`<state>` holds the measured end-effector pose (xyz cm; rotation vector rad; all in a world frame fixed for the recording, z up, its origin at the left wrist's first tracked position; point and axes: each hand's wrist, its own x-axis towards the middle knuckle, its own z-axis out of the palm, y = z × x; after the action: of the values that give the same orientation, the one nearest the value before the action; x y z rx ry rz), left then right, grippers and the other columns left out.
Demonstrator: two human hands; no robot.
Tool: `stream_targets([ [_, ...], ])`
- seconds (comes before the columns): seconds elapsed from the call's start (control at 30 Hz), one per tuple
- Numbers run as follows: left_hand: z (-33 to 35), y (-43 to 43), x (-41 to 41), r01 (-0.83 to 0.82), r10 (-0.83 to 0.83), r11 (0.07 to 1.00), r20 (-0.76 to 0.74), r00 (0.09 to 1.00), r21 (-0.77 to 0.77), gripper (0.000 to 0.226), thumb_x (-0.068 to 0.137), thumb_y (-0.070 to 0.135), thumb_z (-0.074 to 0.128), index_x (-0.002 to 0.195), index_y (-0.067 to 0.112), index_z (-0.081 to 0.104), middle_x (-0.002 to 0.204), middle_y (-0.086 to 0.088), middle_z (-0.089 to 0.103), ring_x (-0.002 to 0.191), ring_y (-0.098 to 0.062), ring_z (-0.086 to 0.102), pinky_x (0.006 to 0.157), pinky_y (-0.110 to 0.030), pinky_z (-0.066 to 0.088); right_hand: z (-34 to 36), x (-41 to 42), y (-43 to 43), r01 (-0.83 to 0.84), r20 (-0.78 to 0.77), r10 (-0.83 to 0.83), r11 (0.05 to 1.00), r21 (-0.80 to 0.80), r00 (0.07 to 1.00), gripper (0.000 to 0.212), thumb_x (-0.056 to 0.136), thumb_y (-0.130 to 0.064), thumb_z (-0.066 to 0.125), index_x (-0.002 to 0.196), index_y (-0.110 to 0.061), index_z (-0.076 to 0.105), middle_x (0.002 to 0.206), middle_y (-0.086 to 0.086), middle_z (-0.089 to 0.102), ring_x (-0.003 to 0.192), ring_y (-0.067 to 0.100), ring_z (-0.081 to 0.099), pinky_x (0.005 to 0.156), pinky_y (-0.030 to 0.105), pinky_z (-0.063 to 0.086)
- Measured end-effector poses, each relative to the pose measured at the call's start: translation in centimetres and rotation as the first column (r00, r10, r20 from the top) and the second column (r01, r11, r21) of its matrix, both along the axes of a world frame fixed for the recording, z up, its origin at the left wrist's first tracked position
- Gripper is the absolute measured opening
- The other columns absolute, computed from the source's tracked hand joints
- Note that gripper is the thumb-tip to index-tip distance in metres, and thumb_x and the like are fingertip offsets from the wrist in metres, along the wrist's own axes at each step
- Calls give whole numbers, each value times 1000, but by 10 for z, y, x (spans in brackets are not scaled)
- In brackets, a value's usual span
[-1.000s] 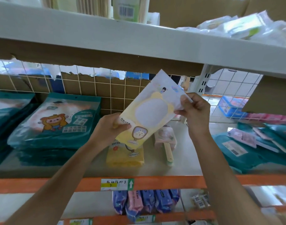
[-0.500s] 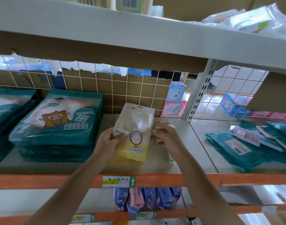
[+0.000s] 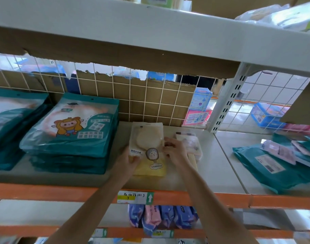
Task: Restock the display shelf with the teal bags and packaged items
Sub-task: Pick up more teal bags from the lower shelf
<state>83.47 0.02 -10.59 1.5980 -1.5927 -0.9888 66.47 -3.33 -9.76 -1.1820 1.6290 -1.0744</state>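
Observation:
A yellow packet (image 3: 148,148) with a round window lies flat on the grey shelf (image 3: 219,173), on top of another yellow packet. My left hand (image 3: 127,160) holds its lower left edge. My right hand (image 3: 174,148) pinches its right edge. A stack of teal bags (image 3: 73,134) with a cartoon figure sits to the left, and another teal stack (image 3: 8,120) stands at the far left. Loose teal bags (image 3: 277,166) lie on the right shelf section.
A pink packet with a wooden handle (image 3: 191,147) lies just right of my right hand. A wire grid with cardboard (image 3: 150,101) backs the shelf. An upper shelf board (image 3: 150,32) hangs overhead. Blue and pink packs (image 3: 161,219) hang below the orange shelf rail (image 3: 45,192).
The yellow packet came down from mid-air and now lies flat on the packet on the shelf. Both hands followed it down and stayed on its edges.

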Motion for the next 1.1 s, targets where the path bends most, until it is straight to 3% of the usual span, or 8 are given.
stream_targets([
  [0.2,-3,-8,4,15,-9,996,-68,998,91,44,92,28,54,134,22,42,112,4,57,92,-10,55,75,-27,45,-7,1,-6,-10,-84,8,1000,-29,996,42,84,5,58,126,-2,54,94,2,59,86,16,57,69,20,47],
  [0.3,-2,-11,5,18,-2,991,-118,993,134,66,92,27,55,148,21,20,137,-6,47,109,-19,54,82,-30,45,-10,1,-7,-21,-92,19,1000,-19,996,37,85,2,59,122,-5,56,86,-6,57,81,8,56,70,19,47],
  [0.43,-2,-11,2,42,1,983,-234,972,179,73,94,23,51,150,27,4,141,-7,42,104,-17,52,75,-28,43,-13,3,-8,9,-103,-10,1000,-8,995,45,84,0,59,128,-4,52,105,8,62,104,26,60,92,42,50],
  [0.53,-6,-12,3,72,-27,982,-255,967,172,68,95,23,49,149,32,9,135,-7,48,98,-15,53,68,-27,43,-14,3,-8,10,-127,-9,1000,10,992,46,84,-1,58,130,-4,51,109,10,62,104,25,60,93,43,49],
  [0.77,-10,-17,7,95,-16,971,-337,941,220,69,96,24,48,149,36,5,136,-8,47,106,-26,56,89,-43,47,-8,8,-3,24,-190,-22,1000,3,981,39,85,-6,59,125,-6,57,95,2,61,96,21,60,90,43,50],
  [0.9,-12,-19,13,175,-97,970,-397,913,167,85,82,28,65,147,35,12,142,-2,41,114,-22,52,94,-45,47,-3,10,1,23,-202,-26,1000,-17,979,22,86,-10,58,107,-13,65,79,-3,64,82,20,63,81,41,53],
  [1.0,-9,-16,18,341,-331,938,-128,935,61,118,59,42,82,149,31,6,155,6,2,131,-17,34,100,-37,43,2,12,6,12,-179,-14,1000,-11,984,16,85,-11,60,97,-20,63,74,-5,62,80,19,61,77,40,50],
  [1.1,-10,-12,18,380,-381,924,78,921,34,120,60,33,84,149,26,4,155,5,-17,135,-17,30,110,-39,33,1,13,8,11,-187,-12,1000,-6,982,11,76,-18,60,83,-23,66,79,4,68,85,27,65,76,44,51],
])
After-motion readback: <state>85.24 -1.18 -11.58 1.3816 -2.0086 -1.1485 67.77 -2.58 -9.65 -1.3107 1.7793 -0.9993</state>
